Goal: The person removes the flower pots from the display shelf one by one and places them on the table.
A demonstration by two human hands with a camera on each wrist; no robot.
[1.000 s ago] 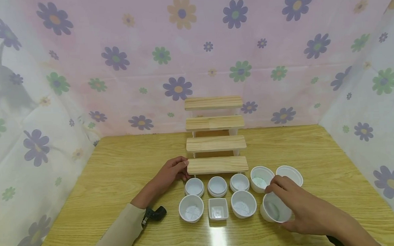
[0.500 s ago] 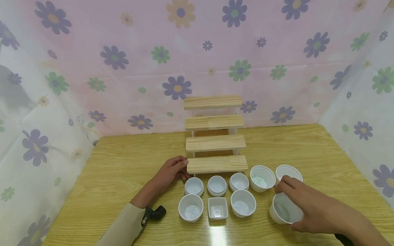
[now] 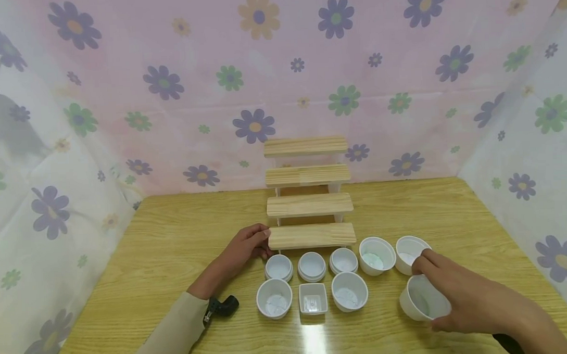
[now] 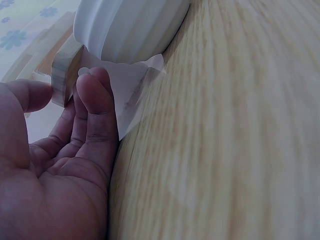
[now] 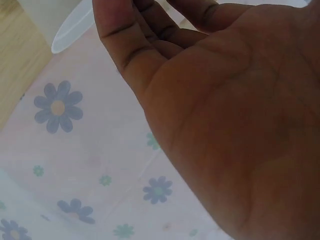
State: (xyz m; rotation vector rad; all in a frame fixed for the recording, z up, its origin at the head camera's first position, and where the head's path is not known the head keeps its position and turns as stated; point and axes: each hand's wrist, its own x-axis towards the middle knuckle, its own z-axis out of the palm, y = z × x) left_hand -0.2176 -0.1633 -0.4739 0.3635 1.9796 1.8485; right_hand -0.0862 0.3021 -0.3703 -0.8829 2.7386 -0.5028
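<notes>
At the left end of a stepped wooden display rack's [image 3: 311, 236] lowest shelf, my left hand [image 3: 246, 248] pinches the plank, its thumb on the edge. The left wrist view has that thumb against the plank end [image 4: 65, 72] and the fingers curled under it. On the right, my right hand [image 3: 461, 293] holds a white plastic cup [image 3: 414, 302] by its rim, thumb and fingers on opposite sides. The cup leans slightly, its mouth towards the hand. In the right wrist view only a bit of its pale rim [image 5: 72, 27] shows past the fingers.
Three small round white bowls [image 3: 312, 267] line the rack's front. Nearer me stand two larger round cups [image 3: 274, 298] and a square dish [image 3: 313, 299]. Two more white cups [image 3: 377, 255] stand right of the rack; my right hand partly covers one. Flowered cloth [image 3: 206, 122] hangs behind.
My right hand has moved the held cup to the right, away from the front row. My left hand stays at the rack's lowest shelf.
</notes>
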